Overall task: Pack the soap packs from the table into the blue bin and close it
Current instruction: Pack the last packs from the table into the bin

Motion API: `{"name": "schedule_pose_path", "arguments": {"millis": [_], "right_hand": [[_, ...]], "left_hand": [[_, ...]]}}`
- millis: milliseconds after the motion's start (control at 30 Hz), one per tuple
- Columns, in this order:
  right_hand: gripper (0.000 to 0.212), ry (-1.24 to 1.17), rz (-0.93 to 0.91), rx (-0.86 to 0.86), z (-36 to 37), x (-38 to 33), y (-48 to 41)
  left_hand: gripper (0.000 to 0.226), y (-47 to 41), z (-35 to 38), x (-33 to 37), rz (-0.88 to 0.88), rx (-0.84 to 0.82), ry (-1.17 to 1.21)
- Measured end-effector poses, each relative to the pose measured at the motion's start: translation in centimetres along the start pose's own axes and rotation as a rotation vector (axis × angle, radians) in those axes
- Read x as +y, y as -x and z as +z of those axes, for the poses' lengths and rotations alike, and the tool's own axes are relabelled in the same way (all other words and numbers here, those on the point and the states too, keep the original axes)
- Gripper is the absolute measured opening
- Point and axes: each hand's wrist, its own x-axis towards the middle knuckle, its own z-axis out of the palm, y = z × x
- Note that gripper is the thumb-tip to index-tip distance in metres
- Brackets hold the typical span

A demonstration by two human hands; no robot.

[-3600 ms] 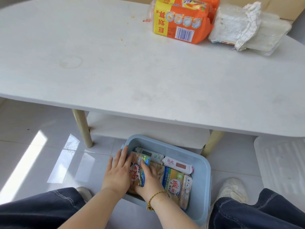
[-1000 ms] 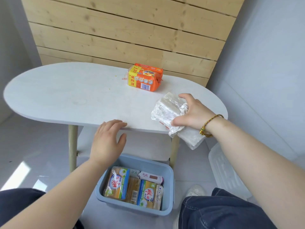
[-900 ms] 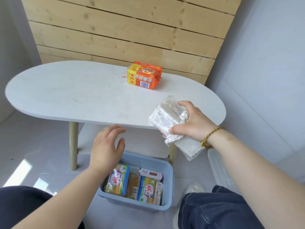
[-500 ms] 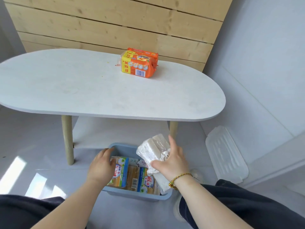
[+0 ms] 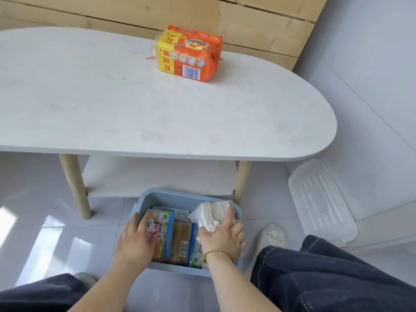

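Pale wooden planks point(image 5: 247, 16) line the back of the room; a plain grey wall point(image 5: 371, 52) meets them on the right; the glossy tiled floor point(image 5: 33, 188) carries bright patches of sunlight point(image 5: 51, 242) at the left; a pale shoe point(image 5: 273, 235) rests on the tiles beside a dark denim trouser leg point(image 5: 326, 273).

head view, looking forward and down, table point(image 5: 202, 122) near, floor below

A white table point(image 5: 112, 104) with a rounded right end stands on pale round wooden legs point(image 5: 74, 183), with a white lower shelf point(image 5: 157, 176) under its top. Behind its far edge runs a wall of horizontal light wooden planks point(image 5: 247, 25). A plain pale grey wall point(image 5: 371, 64) closes the right side. The floor point(image 5: 33, 188) is glossy light grey tile, and bright sunlight patches point(image 5: 51, 239) lie on it at the left.
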Motion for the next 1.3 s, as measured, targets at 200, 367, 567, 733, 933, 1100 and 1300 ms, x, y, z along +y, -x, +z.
{"name": "schedule_pose_path", "arguments": {"millis": [200, 367, 567, 733, 933, 1100, 1300], "right_hand": [[0.092, 0.063, 0.068, -0.014, 2.6, 0.0, -0.6], [0.092, 0.128, 0.085, -0.086, 4.6, 0.4, -0.8], [0.095, 0.212, -0.036, -0.065, 4.9, 0.6, -0.8], [0.045, 0.536, -0.867, -0.079, 3.3, -0.4, -1.9], [0.048, 0.929, -0.859, -0.271, 3.7, -1.7, -4.5], [0.046, 0.919, -0.735, -0.273, 4.2, -1.4, -4.5], [0.053, 0.865, -0.733, -0.317, 3.2, -2.0, -4.9]], "left_hand": [[0.057, 0.0, 1.8, -1.6, 0.073, 0.001, -0.178], [0.056, 0.0, 2.6, -2.3, 0.099, 0.006, -0.246], [0.055, -0.4, 3.2, -2.5, 0.081, 0.020, -0.294], [0.054, -0.4, 3.3, -2.4, 0.058, 0.022, -0.304], [0.061, -0.2, 2.9, -2.1, 0.061, -0.003, -0.309], [0.059, -0.2, 2.6, -1.9, 0.049, -0.010, -0.315], [0.057, -0.3, 2.1, -1.8, 0.070, -0.043, -0.282]]}}
